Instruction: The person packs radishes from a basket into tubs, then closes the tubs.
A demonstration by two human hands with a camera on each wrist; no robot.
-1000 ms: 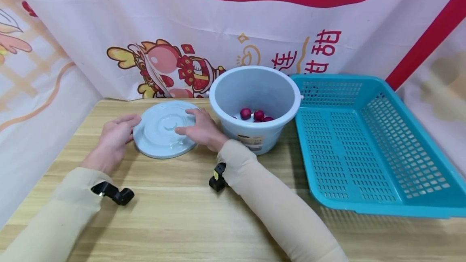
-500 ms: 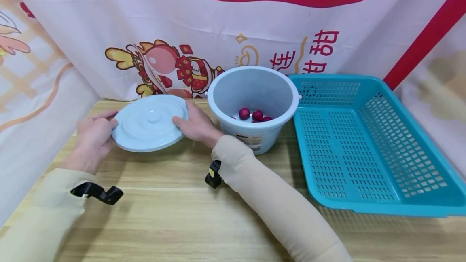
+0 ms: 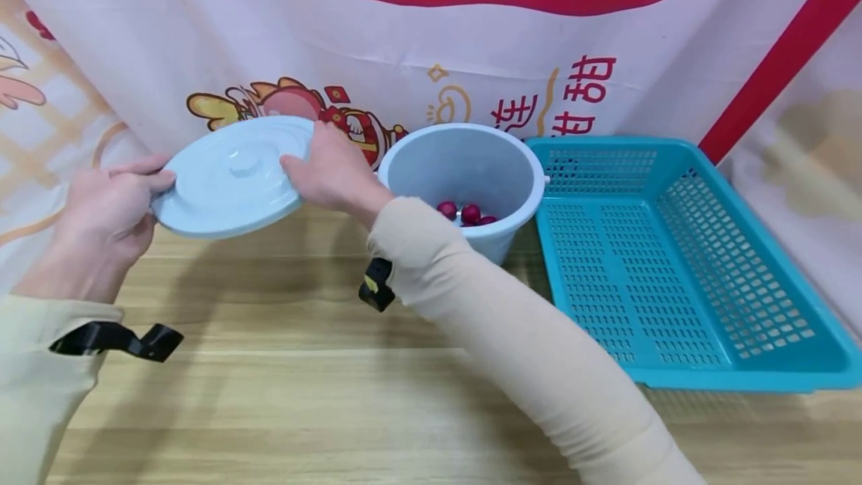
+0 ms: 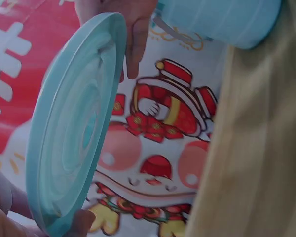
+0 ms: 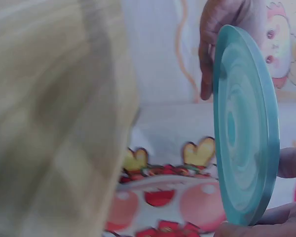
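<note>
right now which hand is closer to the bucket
Right. The right hand grips the lid's near edge just left of the bucket, nearly beside its rim. The left hand holds the lid's far edge, a full lid's width farther from the bucket.

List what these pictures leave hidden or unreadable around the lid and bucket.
- Head view: the bucket wall and the right sleeve hide most of the red fruits; their count is unclear.
- Head view: the lid hides the fingers beneath it.
- Right wrist view: blurred sleeve fills the left half.
</note>
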